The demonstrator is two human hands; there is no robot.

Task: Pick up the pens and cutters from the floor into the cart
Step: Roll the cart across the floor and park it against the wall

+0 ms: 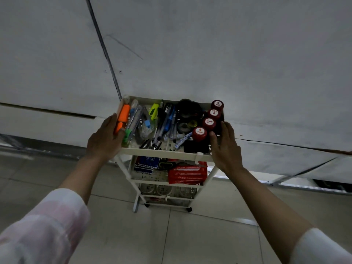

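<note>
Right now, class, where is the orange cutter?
In the head view, the orange cutter lies along the left edge of the cart's top tray, beside the left hand.

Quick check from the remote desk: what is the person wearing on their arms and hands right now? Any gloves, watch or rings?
Both hands, left hand and right hand, are bare: no gloves, watch or rings visible. Forearms are uncovered, with pale pink-and-white sleeves pushed up near the elbows, left sleeve and right sleeve.
</note>
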